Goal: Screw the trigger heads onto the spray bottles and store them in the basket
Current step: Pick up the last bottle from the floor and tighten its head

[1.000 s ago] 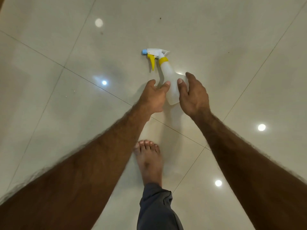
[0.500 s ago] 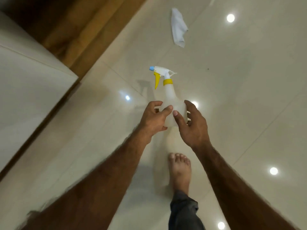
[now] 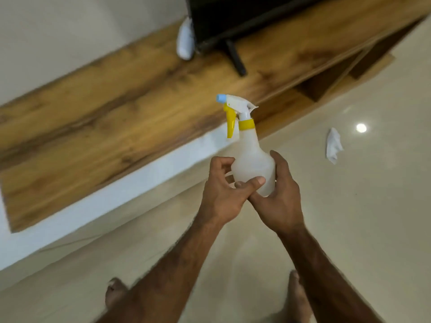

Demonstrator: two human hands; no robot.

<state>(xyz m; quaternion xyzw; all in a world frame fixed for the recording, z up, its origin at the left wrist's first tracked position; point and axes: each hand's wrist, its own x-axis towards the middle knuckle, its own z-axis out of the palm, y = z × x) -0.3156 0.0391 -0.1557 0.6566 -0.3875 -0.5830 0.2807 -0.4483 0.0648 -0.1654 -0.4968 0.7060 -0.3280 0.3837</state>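
Observation:
A translucent white spray bottle (image 3: 253, 159) stands upright in the air in front of me. Its trigger head (image 3: 235, 108) is seated on the neck: white body, light-blue nozzle, yellow lever and yellow collar. My left hand (image 3: 221, 194) wraps the lower left of the bottle with its thumb across the front. My right hand (image 3: 279, 197) cups the bottle's base and right side. No basket is in view.
A long wooden cabinet top (image 3: 116, 117) with a white front edge runs across the left and back. A dark screen (image 3: 245, 17) on a stand and a white object (image 3: 185, 40) sit on it. A crumpled white cloth (image 3: 333, 145) lies on the glossy tiled floor at right. My bare feet show at the bottom.
Both hands have lifted the bottle off the floor and tightened around its base. The view has swung up, bringing the wooden cabinet and screen into sight.

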